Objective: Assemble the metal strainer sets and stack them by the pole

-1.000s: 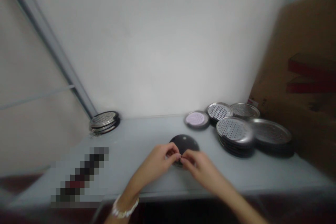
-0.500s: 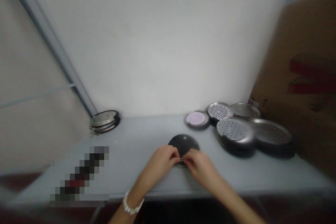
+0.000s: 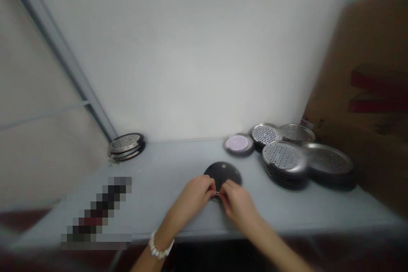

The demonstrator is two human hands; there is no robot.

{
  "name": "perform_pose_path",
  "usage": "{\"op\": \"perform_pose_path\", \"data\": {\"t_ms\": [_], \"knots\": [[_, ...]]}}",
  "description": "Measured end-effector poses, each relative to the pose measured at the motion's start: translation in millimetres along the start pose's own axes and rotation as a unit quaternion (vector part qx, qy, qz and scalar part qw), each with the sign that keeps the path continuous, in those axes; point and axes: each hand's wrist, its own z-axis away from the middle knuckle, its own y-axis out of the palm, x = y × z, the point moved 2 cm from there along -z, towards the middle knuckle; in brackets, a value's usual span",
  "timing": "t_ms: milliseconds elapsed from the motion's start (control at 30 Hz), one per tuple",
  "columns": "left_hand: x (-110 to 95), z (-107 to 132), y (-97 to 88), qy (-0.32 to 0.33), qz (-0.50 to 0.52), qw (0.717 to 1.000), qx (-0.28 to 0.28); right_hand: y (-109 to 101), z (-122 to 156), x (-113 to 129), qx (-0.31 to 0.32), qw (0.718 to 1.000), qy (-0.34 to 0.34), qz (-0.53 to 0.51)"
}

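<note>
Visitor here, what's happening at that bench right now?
Left hand, right hand pinching small metal piece at edge of dark round disc. Stacked holed metal plates to the right, apart from hands.

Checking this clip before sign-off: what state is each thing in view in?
Left hand, pinching a small metal part
Right hand, pinching the same part
Dark round disc, lying flat on the table
Perforated metal trays, stacked
Cardboard box, standing upright
</note>
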Motion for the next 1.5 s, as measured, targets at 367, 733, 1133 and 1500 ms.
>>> {"op": "perform_pose_path", "data": {"t_ms": [367,733,1133,1500], "knots": [[-1.7,3.1,4.1,0.031,-0.036,0.999,-0.006,5.9,3.7,7.1,0.021,0.997,-0.009,0.077],[-5.9,-4.1,16.9,0.044,-0.016,0.998,-0.031,-0.1,-7.3,-23.5,-0.035,0.997,-0.055,-0.049],[-19.1,-9.0,23.3,0.044,-0.063,0.997,-0.006,3.2,-5.8,-43.7,-0.048,0.986,-0.089,-0.131],[-19.3,-11.5,22.0,0.038,-0.11,0.993,0.017,7.5,-4.7,-55.5,-0.03,0.985,-0.114,-0.122]]}}
